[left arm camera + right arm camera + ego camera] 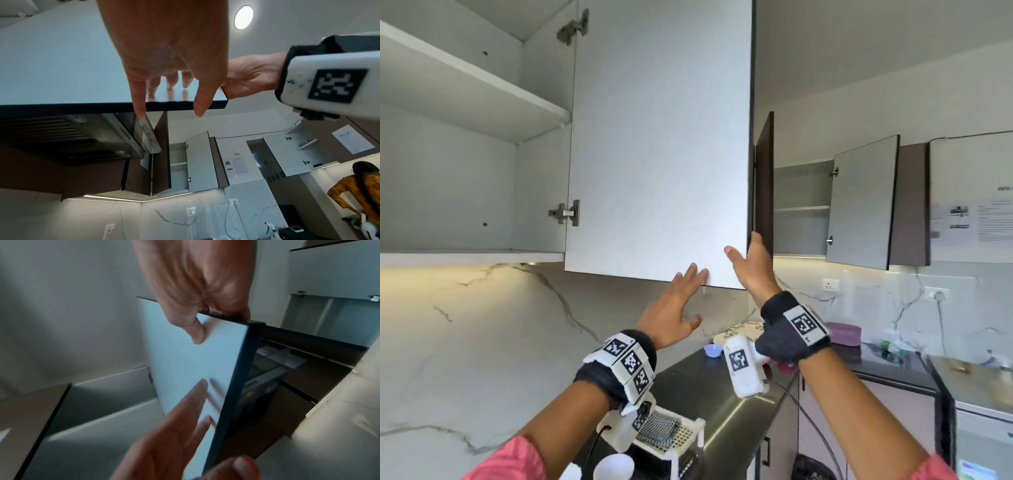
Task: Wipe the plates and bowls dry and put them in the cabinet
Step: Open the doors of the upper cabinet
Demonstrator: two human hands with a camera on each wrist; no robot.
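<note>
— Marble backsplash and a dark countertop (739, 404) sit below me; what's up at head height?

— From the head view, the open cabinet (465, 253) on my left with bare white shelves, and its door (657, 137) swung out toward me. My left hand (674, 308) lies flat, fingers straight, against the door's lower inside face near the bottom edge. My right hand (751, 270) wraps the free vertical edge near the bottom corner, thumb on the white face. A plate (743, 330) waits far back on the counter, beside a small blue bowl (713, 350).

— And the left wrist?

— Straight fingertips (186, 83) touching the panel just above its dark bottom edge; open air beneath.

— The right wrist?

— My thumb (193, 331) is pressed on the white side and my fingers are curled over the dark edge, pinching it.
</note>
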